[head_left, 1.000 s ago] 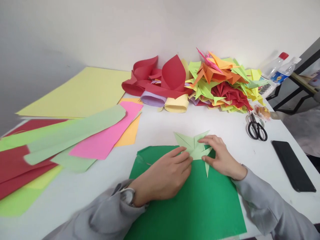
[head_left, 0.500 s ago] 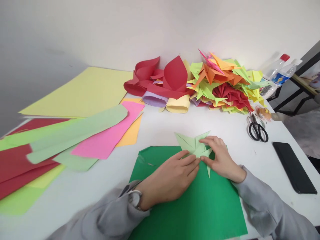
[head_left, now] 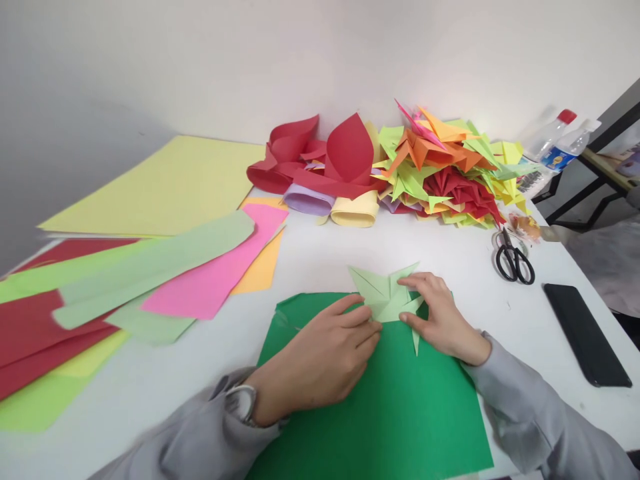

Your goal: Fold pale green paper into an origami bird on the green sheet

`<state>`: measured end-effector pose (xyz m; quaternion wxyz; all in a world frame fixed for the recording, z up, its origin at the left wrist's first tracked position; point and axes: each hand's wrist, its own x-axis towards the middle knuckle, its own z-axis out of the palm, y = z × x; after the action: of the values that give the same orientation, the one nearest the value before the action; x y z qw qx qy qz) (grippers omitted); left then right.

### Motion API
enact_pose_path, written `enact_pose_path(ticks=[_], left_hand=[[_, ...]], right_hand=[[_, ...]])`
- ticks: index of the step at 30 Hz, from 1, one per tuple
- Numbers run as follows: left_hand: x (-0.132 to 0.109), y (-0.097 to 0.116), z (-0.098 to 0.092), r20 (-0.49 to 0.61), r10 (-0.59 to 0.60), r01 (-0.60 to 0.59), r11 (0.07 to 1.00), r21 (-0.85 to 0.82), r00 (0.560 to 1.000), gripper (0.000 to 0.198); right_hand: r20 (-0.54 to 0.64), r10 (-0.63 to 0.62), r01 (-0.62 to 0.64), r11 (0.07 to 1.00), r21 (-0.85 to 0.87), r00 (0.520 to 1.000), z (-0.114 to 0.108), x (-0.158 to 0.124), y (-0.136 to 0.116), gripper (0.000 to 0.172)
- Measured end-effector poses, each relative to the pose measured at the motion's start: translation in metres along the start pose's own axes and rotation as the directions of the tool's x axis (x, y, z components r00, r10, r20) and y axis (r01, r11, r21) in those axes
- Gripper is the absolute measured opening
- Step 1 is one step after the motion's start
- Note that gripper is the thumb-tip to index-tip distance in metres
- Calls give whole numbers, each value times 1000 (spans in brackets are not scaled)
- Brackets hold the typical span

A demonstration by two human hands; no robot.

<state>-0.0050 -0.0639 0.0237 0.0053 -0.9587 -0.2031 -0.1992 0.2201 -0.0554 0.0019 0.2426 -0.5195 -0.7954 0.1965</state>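
Note:
A pale green folded paper piece [head_left: 383, 293] with several pointed flaps lies on the far edge of a dark green sheet [head_left: 390, 407]. My left hand [head_left: 320, 360] rests on the sheet with its fingertips pressed flat against the piece's left side. Fingers of my right hand [head_left: 443, 317] pinch and press the piece's right flaps. Both arms wear grey sleeves, and a watch [head_left: 240, 403] sits on my left wrist.
Loose coloured sheets [head_left: 150, 267] spread over the left of the white table [head_left: 320, 250]. Rolled red, lilac and yellow papers [head_left: 325, 170] and a heap of folded paper figures [head_left: 445, 167] lie at the back. Scissors [head_left: 513, 257], a black phone [head_left: 585, 330] and bottles [head_left: 560, 137] are on the right.
My left hand slid right along the folded piece half a second ago, then drew back a little to the left. The right hand has stayed on the piece.

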Motion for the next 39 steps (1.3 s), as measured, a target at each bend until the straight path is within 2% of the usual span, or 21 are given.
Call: enact_pose_path(ticks=[4,8,11,14,17,21,29,34,39], left_hand=[[0,-3,-2,-35,1,-4,996,-86,999,23],[-1,-8,-1,-180,-27,1,990,-142,983,22],[-1,-8,1,-244,-76,52,993,-104,967,19],[1,-6,6,-216,-78,73,997,-33,973,15],[4,-5,12,-132,-56,60,998,23,990,16],[6,-8,20,-83,-89,92,995,26,993,18],[2,-14,19,-103,-87,82,995,-50,991,19],[8,-10,20,-142,-28,39,996,77,989,24],[11,-5,21,-198,42,-7,984,178,979,23]], right_hand=[[-12,-10,10,1000,-23,1000,0,0,0,51],[-18,-9,8,998,-70,1000,1,0,0,51],[-9,11,-11,999,-41,1000,1,0,0,51],[0,20,-20,1000,8,1000,1,0,0,51],[-2,26,-26,999,30,1000,1,0,0,50],[1,36,-36,999,38,999,1,0,0,47],[9,55,-55,998,14,998,3,0,-2,30],[-17,46,-47,999,-19,999,5,0,-2,30],[-102,-63,58,997,-48,993,5,-4,-6,23]])
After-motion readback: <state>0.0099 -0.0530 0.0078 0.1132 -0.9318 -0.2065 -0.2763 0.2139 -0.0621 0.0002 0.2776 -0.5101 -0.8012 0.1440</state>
